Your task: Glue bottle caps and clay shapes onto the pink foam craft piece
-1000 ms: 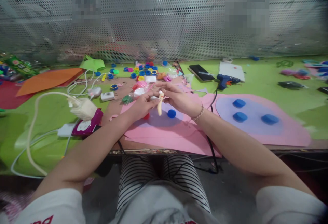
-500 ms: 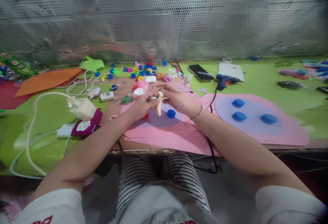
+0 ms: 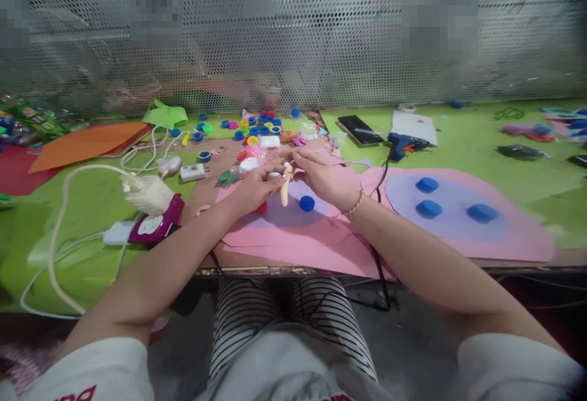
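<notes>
My left hand (image 3: 257, 190) is closed, thumb and fingers pinched on a slim cream-coloured clay piece (image 3: 285, 190). That piece hangs upright with small white balls and a red mark near its top. Close against its upper right side is my right hand (image 3: 323, 178), fingers curled together; anything at their tips is too small to make out. Below the hands lies a lilac oval on pink paper (image 3: 270, 239). A blue lump (image 3: 307, 203) sits on the oval, and a red one (image 3: 261, 207) is partly hidden beneath my left hand.
Right of me, another pink-and-lilac cutout (image 3: 527, 245) bears three blue discs (image 3: 428, 208). Behind are a phone (image 3: 360, 130), a blue glue gun (image 3: 403, 145) and several coloured caps (image 3: 263, 123). A purple power socket (image 3: 153, 225) and cables stand left. A black cord (image 3: 378, 254) crosses the table edge.
The fingertips of my right hand have drawn slightly right, off the top of the clay piece. My left hand keeps its hold, almost unmoved.
</notes>
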`<state>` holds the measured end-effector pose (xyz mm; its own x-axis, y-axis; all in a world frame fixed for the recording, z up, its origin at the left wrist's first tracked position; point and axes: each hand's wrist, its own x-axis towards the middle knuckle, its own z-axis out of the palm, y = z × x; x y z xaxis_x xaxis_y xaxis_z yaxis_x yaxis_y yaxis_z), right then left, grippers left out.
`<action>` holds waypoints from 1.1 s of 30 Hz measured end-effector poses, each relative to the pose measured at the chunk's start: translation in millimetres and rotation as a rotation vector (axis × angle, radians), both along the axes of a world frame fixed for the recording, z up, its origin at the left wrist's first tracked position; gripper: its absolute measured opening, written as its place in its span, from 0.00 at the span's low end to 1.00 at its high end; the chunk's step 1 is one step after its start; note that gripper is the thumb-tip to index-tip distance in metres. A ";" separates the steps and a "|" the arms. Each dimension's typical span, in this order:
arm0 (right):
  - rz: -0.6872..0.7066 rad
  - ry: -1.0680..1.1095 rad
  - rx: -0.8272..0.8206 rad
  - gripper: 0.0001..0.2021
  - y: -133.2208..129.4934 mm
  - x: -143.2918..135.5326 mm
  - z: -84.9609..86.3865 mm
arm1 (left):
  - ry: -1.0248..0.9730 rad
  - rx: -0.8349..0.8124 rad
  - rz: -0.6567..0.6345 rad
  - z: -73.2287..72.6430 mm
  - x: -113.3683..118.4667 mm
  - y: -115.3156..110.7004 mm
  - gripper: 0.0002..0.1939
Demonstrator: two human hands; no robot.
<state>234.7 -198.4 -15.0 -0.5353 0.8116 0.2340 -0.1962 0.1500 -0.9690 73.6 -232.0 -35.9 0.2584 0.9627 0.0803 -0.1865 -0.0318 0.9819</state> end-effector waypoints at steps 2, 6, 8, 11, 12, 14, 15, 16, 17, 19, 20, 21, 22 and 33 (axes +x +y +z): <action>0.029 0.014 -0.017 0.08 -0.1 0.5 1.7 | -0.040 -0.014 0.004 1.9 1.9 -0.8 0.15; 0.131 0.044 -0.124 0.06 -3.8 1.5 7.7 | -0.045 0.002 -0.017 5.3 4.1 -3.7 0.14; 0.170 0.069 -0.193 0.07 -5.4 2.5 10.4 | -0.019 0.010 -0.037 7.3 4.5 -5.5 0.13; 0.196 0.093 -0.270 0.08 -6.1 4.1 12.7 | 0.024 0.013 -0.066 10.8 5.0 -7.6 0.12; 0.201 0.092 -0.284 0.08 -6.0 4.5 13.1 | 0.030 0.011 -0.071 11.9 5.4 -8.1 0.12; 0.213 0.087 -0.302 0.07 -5.9 5.2 13.4 | 0.024 0.009 -0.072 13.7 6.1 -8.8 0.12; 0.221 0.086 -0.307 0.07 -5.9 5.4 13.4 | 0.021 0.007 -0.071 14.4 6.4 -9.1 0.12; 0.228 0.086 -0.310 0.08 -5.9 5.5 13.3 | 0.019 0.008 -0.070 14.9 6.6 -9.4 0.11; 0.235 0.089 -0.310 0.08 -5.8 5.6 13.2 | 0.017 0.012 -0.071 15.2 6.7 -9.7 0.12; 0.247 0.101 -0.303 0.09 -5.6 5.8 12.8 | 0.017 0.021 -0.074 15.6 6.5 -10.3 0.12; 0.251 0.103 -0.300 0.09 -5.5 5.9 12.5 | 0.020 0.021 -0.075 15.7 6.4 -10.6 0.12; 0.255 0.104 -0.296 0.09 -5.4 6.1 12.3 | 0.022 0.017 -0.076 15.8 6.3 -10.7 0.12; 0.258 0.104 -0.295 0.09 -5.3 6.2 12.2 | 0.022 0.010 -0.077 15.8 6.3 -10.8 0.12; 0.278 0.106 -0.305 0.06 -4.5 6.2 11.3 | -0.084 -0.076 -0.087 12.6 7.2 -7.8 0.12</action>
<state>240.8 -202.8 -3.7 -0.7293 0.6805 0.0713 -0.2899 -0.2129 -0.9331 80.8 -239.7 -23.3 0.3368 0.9410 0.0328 -0.2672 0.0622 0.9616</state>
